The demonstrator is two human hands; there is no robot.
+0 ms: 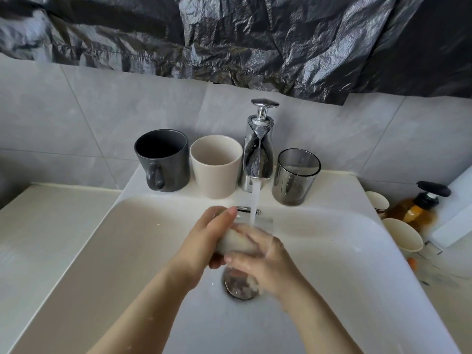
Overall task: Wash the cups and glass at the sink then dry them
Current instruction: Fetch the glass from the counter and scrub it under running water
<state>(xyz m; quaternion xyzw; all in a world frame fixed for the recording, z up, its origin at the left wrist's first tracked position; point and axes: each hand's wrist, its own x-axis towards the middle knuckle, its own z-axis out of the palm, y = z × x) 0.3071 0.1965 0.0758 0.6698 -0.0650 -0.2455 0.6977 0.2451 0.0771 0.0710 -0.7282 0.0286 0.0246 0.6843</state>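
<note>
Head view: mid-wash, your left hand [201, 241] grips a sponge [236, 242], your right hand [268, 264] curls its fingers round the glass [263, 223] under the tap [256, 154]; rinse next.

Grey mug [167, 164], beige cup [215, 172], smoked glass [293, 181] upright; clear glass [267, 225] held.

Sink ledge [339, 190], mug [163, 162], cup [215, 167], smoked glass [295, 177]

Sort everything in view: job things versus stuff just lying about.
Job: clear glass, beige sponge, grey mug, beige cup, smoky tumbler, running tap, sink.
Lying about: amber pump bottle, probably the cups beside the sink, black plastic sheet.
</note>
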